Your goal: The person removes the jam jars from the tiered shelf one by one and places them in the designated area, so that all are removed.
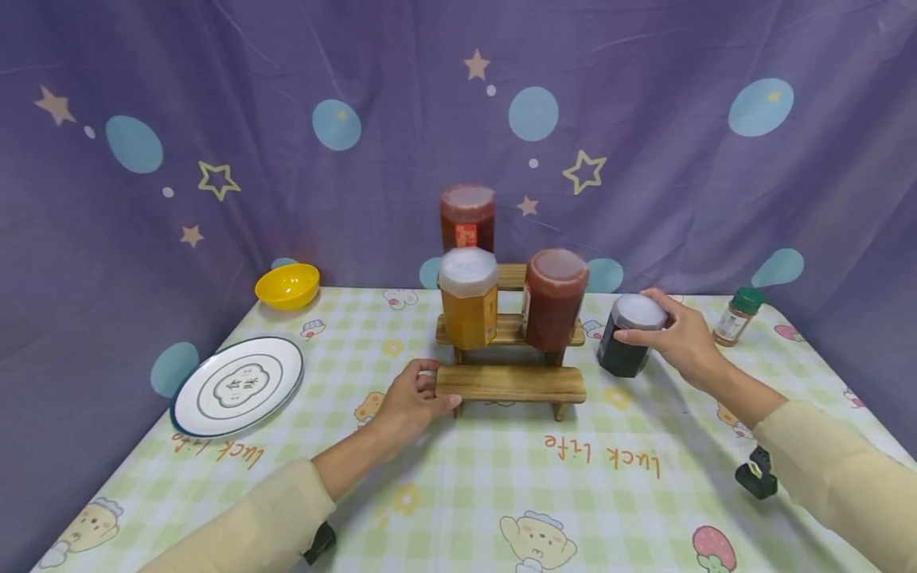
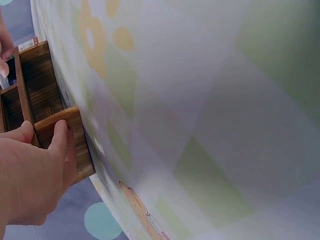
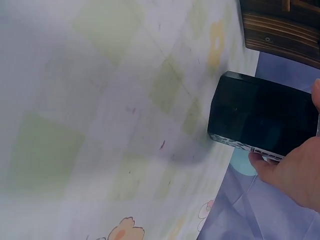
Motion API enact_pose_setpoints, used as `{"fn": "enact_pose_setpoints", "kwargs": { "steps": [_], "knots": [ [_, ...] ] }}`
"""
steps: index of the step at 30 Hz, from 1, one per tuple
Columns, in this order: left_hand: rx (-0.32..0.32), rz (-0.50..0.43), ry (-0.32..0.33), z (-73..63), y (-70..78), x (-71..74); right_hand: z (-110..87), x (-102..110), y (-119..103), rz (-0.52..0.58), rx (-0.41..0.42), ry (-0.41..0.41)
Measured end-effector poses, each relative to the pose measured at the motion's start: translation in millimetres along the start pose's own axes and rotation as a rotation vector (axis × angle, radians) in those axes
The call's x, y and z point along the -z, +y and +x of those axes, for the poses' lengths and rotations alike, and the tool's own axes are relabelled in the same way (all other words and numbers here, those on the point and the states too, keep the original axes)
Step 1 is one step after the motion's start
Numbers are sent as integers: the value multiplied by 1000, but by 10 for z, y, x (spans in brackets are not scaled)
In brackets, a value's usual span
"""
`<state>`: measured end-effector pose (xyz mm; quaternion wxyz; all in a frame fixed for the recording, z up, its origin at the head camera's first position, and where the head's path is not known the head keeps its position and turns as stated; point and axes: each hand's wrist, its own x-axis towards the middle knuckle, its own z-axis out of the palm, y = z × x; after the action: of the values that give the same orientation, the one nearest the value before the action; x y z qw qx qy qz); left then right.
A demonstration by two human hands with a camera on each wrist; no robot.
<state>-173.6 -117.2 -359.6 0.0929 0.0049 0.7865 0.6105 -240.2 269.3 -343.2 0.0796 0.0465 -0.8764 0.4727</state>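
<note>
A stepped wooden rack (image 1: 510, 383) stands mid-table. My left hand (image 1: 415, 402) holds the left end of its lowest step; in the left wrist view the thumb and fingers (image 2: 59, 132) lie against the wood. To the right of the rack, my right hand (image 1: 680, 338) grips a dark jar with a whitish lid (image 1: 623, 354) near its top. The right wrist view shows this dark jar (image 3: 262, 115) close to the tablecloth; whether its base touches is unclear. An amber jar (image 1: 469, 310) and a red jar (image 1: 555, 306) sit on the middle step, another red jar (image 1: 467, 215) on the top one.
A white plate with a dark rim (image 1: 286, 390) lies at the left, with a yellow bowl (image 1: 288, 288) behind it. At the far right stands a small green-capped spice bottle (image 1: 736, 318). A purple curtain (image 1: 401, 199) hangs behind the checked tablecloth (image 1: 458, 493).
</note>
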Motion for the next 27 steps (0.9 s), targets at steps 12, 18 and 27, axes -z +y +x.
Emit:
{"fn": "enact_pose_setpoints", "kwargs": {
  "steps": [12,18,27],
  "knots": [
    [-10,-27,-14,13,-15,-1,11,31,-53,-44,4,-48],
    [-5,-30,-20,9,-15,1,97,206,-222,60,-70,-142],
    [-9,-32,-15,2,-2,-2,254,498,-705,75,-41,-79]
  ]
}}
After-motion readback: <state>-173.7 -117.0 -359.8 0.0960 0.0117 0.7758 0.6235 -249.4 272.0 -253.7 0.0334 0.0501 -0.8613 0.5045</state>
